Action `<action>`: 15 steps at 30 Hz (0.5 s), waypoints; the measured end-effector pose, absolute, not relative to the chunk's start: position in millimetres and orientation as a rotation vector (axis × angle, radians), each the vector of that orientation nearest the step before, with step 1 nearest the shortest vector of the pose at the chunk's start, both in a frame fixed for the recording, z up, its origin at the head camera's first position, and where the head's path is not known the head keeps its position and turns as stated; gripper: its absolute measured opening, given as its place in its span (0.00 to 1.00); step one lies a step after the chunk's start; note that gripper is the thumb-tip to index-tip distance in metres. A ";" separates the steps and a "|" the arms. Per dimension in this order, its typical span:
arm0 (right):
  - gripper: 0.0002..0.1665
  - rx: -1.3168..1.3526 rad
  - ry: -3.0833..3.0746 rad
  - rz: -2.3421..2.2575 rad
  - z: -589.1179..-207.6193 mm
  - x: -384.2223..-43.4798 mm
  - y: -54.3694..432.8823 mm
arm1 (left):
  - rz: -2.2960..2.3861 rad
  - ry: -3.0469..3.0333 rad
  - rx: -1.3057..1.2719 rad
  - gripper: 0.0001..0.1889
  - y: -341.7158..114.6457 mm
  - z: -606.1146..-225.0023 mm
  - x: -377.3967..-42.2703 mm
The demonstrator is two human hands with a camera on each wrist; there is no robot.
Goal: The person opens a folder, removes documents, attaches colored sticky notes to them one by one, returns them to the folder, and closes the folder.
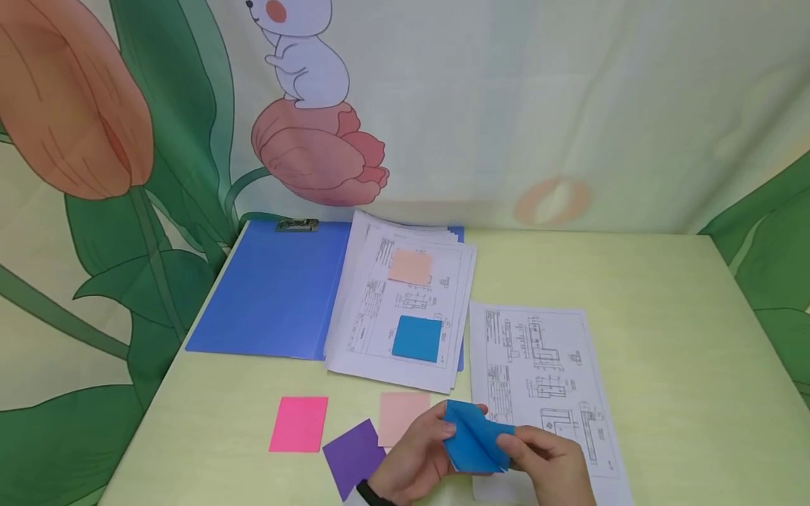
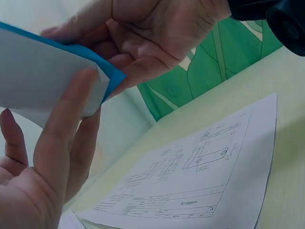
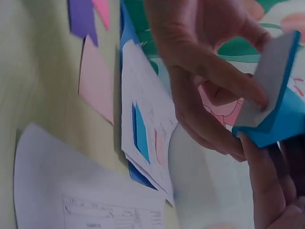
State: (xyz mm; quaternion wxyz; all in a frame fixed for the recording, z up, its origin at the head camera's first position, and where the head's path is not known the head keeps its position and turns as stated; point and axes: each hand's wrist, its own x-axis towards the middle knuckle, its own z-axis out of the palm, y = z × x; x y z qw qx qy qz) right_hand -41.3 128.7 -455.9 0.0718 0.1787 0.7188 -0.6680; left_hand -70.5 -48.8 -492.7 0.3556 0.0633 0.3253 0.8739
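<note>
A folded piece of paper (image 1: 468,439), blue on one face and white on the other, is held up between both hands above the table. My left hand (image 1: 418,450) pinches its left side, thumb on the blue face. The right hand (image 1: 553,460) pinches its right corner between thumb and fingers. A crease runs diagonally across the blue face in the head view. From the left wrist, the white underside (image 2: 43,71) shows against the left fingers. Beneath the hands lies a printed drawing sheet (image 1: 538,358), partly hidden by them.
A pink square (image 1: 299,424), a purple square (image 1: 354,457) and a pale pink square (image 1: 401,414) lie left of the hands. Farther back, a blue clipboard folder (image 1: 272,288) bears stacked drawings (image 1: 367,337) with a blue square (image 1: 416,339) and a peach square (image 1: 410,267) on top.
</note>
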 end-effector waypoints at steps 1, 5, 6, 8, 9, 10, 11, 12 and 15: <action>0.11 0.586 2.112 -2.038 -457.1 -42.9 130.3 | 2.257 0.829 0.174 0.27 -49.4 -492.2 -70.2; 0.07 0.712 1.889 -2.215 -463.8 -48.6 138.8 | 2.265 0.794 0.225 0.30 -52.6 -492.4 -67.8; 0.07 0.725 1.825 -2.273 -465.4 -49.6 141.3 | 2.269 0.785 0.243 0.29 -53.4 -493.6 -67.2; 0.09 0.753 1.704 -2.380 -467.0 -51.3 146.6 | 2.282 0.749 0.281 0.25 -55.2 -496.8 -66.7; 0.10 0.775 1.652 -2.423 -468.4 -52.5 149.6 | 2.277 0.728 0.289 0.24 -57.6 -497.4 -66.5; 0.11 0.803 1.609 -2.453 -470.4 -53.5 153.6 | 2.275 0.690 0.296 0.22 -60.4 -498.1 -66.7; 0.11 0.844 1.568 -2.481 -472.0 -54.7 157.9 | 2.274 0.652 0.307 0.19 -64.5 -499.0 -67.2; 0.10 0.888 1.550 -2.494 -474.2 -56.1 162.8 | 2.269 0.620 0.304 0.17 -70.6 -499.0 -68.4; 0.11 0.997 1.572 -2.508 -486.6 -59.6 181.9 | 2.283 0.763 0.281 0.14 -101.2 -496.4 -74.2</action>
